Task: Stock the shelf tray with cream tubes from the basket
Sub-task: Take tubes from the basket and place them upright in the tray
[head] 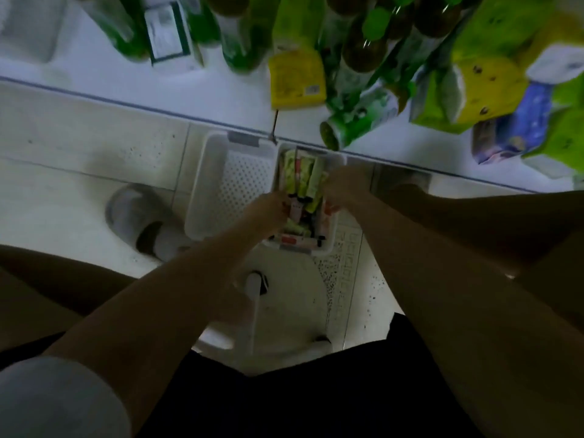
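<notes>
Plastics, glossy packs, tiled floor — frame soft and dim.

Two white plastic baskets on the floor: the left basket (221,184), matt, bottom perforated with small holes; the right basket (331,238), same plastic, holding cream tubes (303,181) with a smooth, faintly glossy green and pink skin. Floor tiles (79,137) pale, smooth, speckled with dark flecks. Far shelf (94,80) white, smooth. On it, green bottles (240,42) with a glassy sheen and yellow-green packs (493,74), glossy film. Near, a white moulded stool (284,311), smooth plastic. Grey slipper (132,213), matt.
</notes>
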